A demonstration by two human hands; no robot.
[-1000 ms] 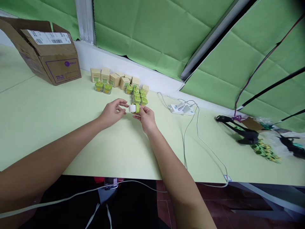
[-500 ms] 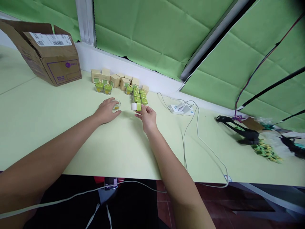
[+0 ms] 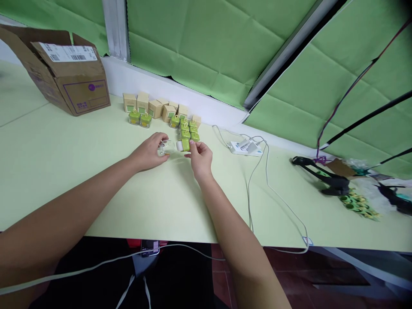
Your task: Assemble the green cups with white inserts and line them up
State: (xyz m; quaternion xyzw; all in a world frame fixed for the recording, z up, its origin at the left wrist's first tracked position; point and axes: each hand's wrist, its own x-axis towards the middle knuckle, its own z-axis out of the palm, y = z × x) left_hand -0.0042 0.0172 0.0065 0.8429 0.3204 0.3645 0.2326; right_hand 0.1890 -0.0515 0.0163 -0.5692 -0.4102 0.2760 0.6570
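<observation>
My left hand (image 3: 150,151) is closed around a small clear jar (image 3: 166,148), tilted so its mouth faces right. Between the fingertips of my right hand (image 3: 201,158) is a green cap (image 3: 185,145) with a white inner part pointing left at the jar's mouth. Jar and cap are close together; whether they touch I cannot tell. Just behind my right hand stand several small jars with green lids (image 3: 185,128), each with a yellow loop on top. Two more green-lidded jars (image 3: 140,119) stand farther left.
Several small cardboard boxes (image 3: 155,109) line the wall. A large open carton (image 3: 80,92) stands at the left. A white power strip (image 3: 245,148) with plugs and cables lies right of my hands. Farther right are a black stand (image 3: 336,182) and green-yellow pieces (image 3: 358,205).
The jar has been lifted and tipped sideways in my left hand and brought rightwards. The green cap has turned slightly and now faces the jar's mouth at close range.
</observation>
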